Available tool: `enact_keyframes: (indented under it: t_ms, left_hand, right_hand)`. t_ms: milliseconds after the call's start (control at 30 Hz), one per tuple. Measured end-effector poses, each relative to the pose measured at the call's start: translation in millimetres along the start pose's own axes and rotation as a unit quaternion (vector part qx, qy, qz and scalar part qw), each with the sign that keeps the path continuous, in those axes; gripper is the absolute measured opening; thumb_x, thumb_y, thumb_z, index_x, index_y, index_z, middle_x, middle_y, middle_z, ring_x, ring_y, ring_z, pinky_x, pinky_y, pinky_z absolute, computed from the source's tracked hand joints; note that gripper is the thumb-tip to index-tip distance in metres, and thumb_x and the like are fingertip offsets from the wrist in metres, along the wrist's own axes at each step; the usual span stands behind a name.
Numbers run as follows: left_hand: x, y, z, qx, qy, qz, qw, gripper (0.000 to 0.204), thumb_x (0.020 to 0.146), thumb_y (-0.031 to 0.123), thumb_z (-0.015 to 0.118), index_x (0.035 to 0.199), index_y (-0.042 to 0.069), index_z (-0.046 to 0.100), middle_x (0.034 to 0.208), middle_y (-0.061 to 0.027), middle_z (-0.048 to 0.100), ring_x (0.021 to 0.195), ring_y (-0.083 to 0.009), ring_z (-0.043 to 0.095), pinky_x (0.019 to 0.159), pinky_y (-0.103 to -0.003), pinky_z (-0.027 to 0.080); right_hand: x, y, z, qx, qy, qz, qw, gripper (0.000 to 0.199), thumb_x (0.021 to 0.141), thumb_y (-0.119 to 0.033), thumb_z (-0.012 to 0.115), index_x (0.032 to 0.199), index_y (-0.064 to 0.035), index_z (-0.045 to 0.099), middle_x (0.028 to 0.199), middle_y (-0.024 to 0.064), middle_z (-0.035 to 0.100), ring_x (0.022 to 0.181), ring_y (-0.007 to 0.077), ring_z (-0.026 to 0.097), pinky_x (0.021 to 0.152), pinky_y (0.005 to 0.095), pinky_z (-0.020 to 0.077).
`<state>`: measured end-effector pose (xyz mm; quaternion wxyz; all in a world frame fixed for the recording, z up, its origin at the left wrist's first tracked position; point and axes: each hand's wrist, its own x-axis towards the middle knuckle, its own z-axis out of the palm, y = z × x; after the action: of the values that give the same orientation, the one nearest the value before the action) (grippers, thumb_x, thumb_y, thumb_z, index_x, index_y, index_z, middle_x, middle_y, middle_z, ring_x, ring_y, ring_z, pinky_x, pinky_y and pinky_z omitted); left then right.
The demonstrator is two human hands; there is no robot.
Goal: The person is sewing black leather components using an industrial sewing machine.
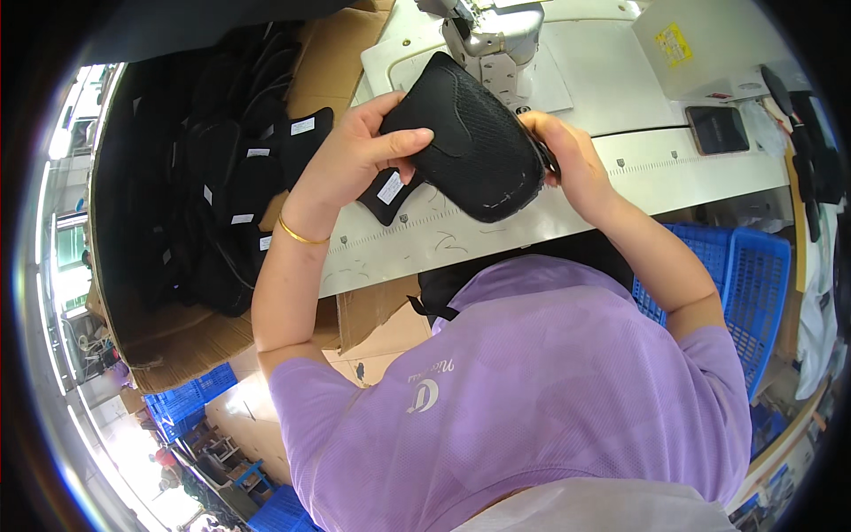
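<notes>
We are holding a black padded fabric piece (470, 146) up over the front edge of the white sewing table (656, 168), just in front of the sewing machine (496, 35). Our left hand (359, 155) is clenching its left side, thumb lying across the top face and fingers curling underneath. Our right hand (567, 155) is gripping the piece's right edge; its fingertips are hidden behind the fabric, so it seems to be pinching the seam, though we cannot be sure. A gold bangle (297, 235) is sitting on our left wrist. Another black piece with a white label (388, 191) is lying on the table below our left hand. Toward the table's left end, a cardboard box (168, 350) is holding a heap of similar black pieces (222, 186). A dark phone (718, 129) is resting near the table's right end, and a blue plastic crate (753, 284) is standing below the right front edge.
</notes>
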<state>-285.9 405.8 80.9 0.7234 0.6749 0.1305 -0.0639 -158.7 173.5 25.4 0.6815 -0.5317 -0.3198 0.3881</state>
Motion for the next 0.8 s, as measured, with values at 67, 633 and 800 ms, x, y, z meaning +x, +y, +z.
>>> enact_keyframes:
  t_ms: [67, 633, 800]
  left_hand:
    - [0, 0, -2, -0.017, -0.011, 0.002, 1.0, 0.038, 0.086, 0.015, 0.07, 0.116, -0.005, 0.058, 0.085, -0.0039, 0.066, 0.064, -0.0068, 0.06, 0.056, -0.02, 0.051]
    - [-3, -3, -10, -0.002, -0.034, -0.032, 0.999, 0.034, 0.083, 0.017, 0.072, 0.106, -0.005, 0.061, 0.083, -0.0033, 0.065, 0.063, -0.0062, 0.058, 0.051, -0.02, 0.048]
    - [-1, -12, 3, 0.053, -0.019, -0.037, 0.998, 0.035, 0.082, 0.021, 0.074, 0.106, -0.002, 0.063, 0.083, -0.0035, 0.065, 0.061, -0.006, 0.058, 0.053, -0.019, 0.047]
  right_hand:
    - [9, 6, -3, -0.034, -0.005, -0.02, 0.999, 0.032, 0.101, -0.035, 0.051, 0.096, -0.0045, 0.061, 0.07, -0.0055, 0.047, 0.061, 0.0036, 0.039, 0.055, 0.02, 0.034]
    - [29, 10, -3, -0.189, -0.012, -0.147, 0.971, 0.027, 0.096, -0.029, 0.061, 0.088, -0.0036, 0.064, 0.068, -0.0049, 0.054, 0.061, 0.0039, 0.045, 0.054, 0.0227, 0.0382]
    - [22, 7, -13, 0.0, -0.002, 0.071, 0.997, 0.022, 0.093, -0.025, 0.064, 0.092, -0.0035, 0.064, 0.071, -0.0047, 0.055, 0.064, 0.0042, 0.049, 0.057, 0.0203, 0.0401]
